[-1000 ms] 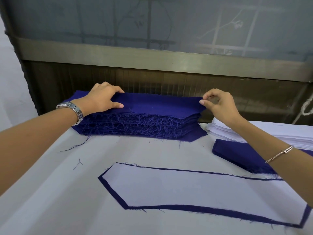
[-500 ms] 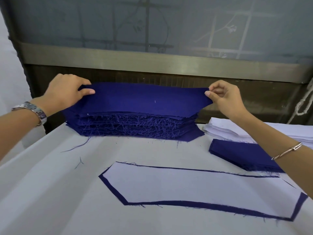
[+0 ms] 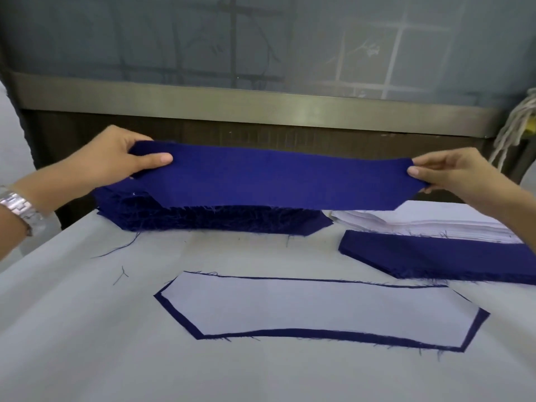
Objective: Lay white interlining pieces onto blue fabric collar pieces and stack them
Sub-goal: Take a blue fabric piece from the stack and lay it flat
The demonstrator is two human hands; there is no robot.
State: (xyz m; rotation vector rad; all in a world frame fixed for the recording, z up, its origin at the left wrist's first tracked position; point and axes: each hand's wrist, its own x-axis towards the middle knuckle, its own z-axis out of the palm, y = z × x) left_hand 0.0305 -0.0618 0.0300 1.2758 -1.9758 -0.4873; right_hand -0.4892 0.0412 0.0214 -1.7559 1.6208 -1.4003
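Note:
A blue collar piece (image 3: 278, 181) hangs stretched in the air between my hands. My left hand (image 3: 116, 161) pinches its left end, my right hand (image 3: 452, 175) pinches its right end. Below and behind it sits the frayed stack of blue collar pieces (image 3: 226, 220). Near the front of the table lies a white interlining piece (image 3: 316, 307) on a blue collar piece (image 3: 324, 333), whose edge shows as a border. At the right a stack of white interlining (image 3: 420, 223) lies behind another blue stack (image 3: 435, 256).
The table is covered with a white cloth (image 3: 87, 329) with loose blue threads (image 3: 121, 246) at the left. A metal rail (image 3: 261, 107) and a dark panel run along the back. Pale cords (image 3: 519, 123) hang at the far right.
Both hands have lifted the top blue piece off the stack and drawn it up and toward me, stretched flat between them.

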